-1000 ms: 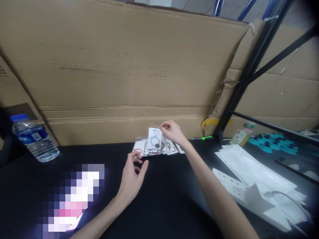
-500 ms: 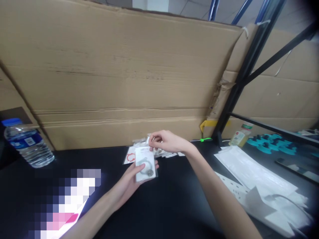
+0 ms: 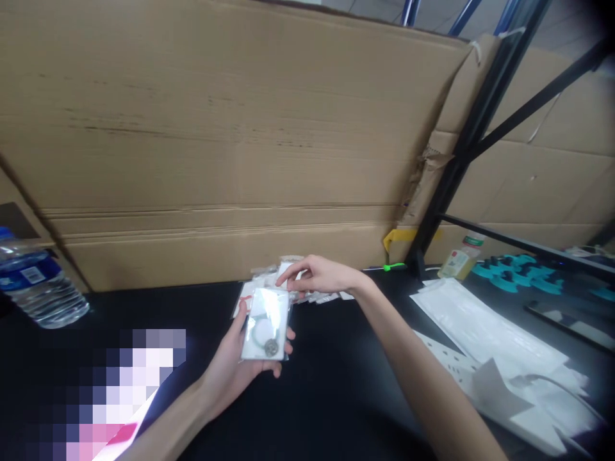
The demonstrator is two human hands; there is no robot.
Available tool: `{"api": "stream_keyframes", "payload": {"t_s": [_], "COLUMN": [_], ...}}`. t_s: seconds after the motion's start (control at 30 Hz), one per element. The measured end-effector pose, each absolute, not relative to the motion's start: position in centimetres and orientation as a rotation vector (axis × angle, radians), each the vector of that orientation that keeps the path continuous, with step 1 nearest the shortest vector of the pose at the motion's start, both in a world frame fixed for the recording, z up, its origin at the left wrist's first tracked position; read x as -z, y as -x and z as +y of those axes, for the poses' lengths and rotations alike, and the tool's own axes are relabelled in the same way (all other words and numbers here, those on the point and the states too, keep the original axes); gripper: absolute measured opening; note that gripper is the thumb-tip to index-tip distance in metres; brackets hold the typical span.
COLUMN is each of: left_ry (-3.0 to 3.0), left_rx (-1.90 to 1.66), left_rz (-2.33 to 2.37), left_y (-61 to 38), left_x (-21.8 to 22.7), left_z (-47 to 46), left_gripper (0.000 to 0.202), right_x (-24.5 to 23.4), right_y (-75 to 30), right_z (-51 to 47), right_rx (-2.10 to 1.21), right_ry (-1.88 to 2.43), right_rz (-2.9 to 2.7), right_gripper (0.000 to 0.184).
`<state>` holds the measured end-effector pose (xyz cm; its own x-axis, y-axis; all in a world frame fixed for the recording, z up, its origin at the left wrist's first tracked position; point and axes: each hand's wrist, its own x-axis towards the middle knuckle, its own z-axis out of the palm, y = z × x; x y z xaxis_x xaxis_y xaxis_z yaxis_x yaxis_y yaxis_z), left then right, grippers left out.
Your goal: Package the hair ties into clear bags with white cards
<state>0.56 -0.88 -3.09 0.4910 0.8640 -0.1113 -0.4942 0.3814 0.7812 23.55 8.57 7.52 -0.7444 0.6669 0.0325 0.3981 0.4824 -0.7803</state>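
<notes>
My left hand point(image 3: 240, 368) holds a small clear packet point(image 3: 266, 323) with a white card and a ring-shaped metal piece inside, raised above the black table point(image 3: 336, 397). My right hand point(image 3: 317, 276) reaches further back, its fingers pinching at the top edge of the packet and over a small pile of similar packets point(image 3: 307, 294) that lies against the cardboard wall. One packet in the pile shows a red ring point(image 3: 246, 298).
A tall cardboard sheet point(image 3: 216, 141) closes off the back of the table. A water bottle point(image 3: 36, 285) stands at the far left. White sheets and bags point(image 3: 485, 336) lie at the right, with teal parts point(image 3: 514, 272), a small yellow bottle point(image 3: 459, 261) and a black frame post point(image 3: 456, 160).
My right hand carried a packet from the pile to my left hand, which closed on it and drew it nearer. My right hand stayed near the pile.
</notes>
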Motion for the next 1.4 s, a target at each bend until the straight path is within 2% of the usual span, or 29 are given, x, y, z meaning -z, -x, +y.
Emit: {"api": "stream_keyframes", "payload": {"t_s": [0.2, 0.37, 0.6, 0.73, 0.83, 1.0, 1.2, 1.33, 1.4], "left_ry": [-0.876, -0.906, -0.977, -1.084, -1.153, -1.371, -1.506, -1.524, -1.554], "left_rx": [-0.901, -0.95, -0.935, -0.92, -0.975, -1.1, -1.11, -0.887, -0.764], "left_rz": [0.653, 0.771, 0.868, 1.012, 1.15, 1.545, 2.036, 2.315, 2.374], "left_y": [-0.7, -0.4, -0.2, -0.1, 0.8, 3.9, 5.9, 5.7, 5.6], "left_x": [2.7, 2.4, 3.2, 3.5, 2.8, 0.8, 0.1, 0.0, -0.1], "left_z": [-1.0, -1.0, 0.1, 0.5, 0.6, 2.6, 6.3, 7.7, 8.2], "left_gripper": [0.073, 0.073, 0.081, 0.071, 0.069, 0.063, 0.035, 0.059, 0.061], "right_x": [-7.2, -6.0, -4.3, -5.9, -7.3, -7.3, -5.8, -5.9, -6.2], "right_y": [-23.1, -21.8, -20.2, -22.9, -26.2, -28.4, -26.2, -26.5, -27.0], "right_z": [8.9, 8.7, 9.2, 9.7, 9.9, 10.3, 11.3, 11.6, 11.5], "right_rx": [-1.097, -1.131, -1.081, -1.03, -1.05, -1.133, -1.015, -0.794, -0.787], "right_ry": [0.859, 0.874, 0.764, 0.844, 1.025, 1.155, 1.082, 1.179, 1.213], "right_rz": [-2.489, -2.478, -2.484, -2.394, -2.316, -2.457, -2.695, -2.597, -2.571], "right_gripper": [0.026, 0.037, 0.039, 0.038, 0.045, 0.05, 0.048, 0.044, 0.049]}}
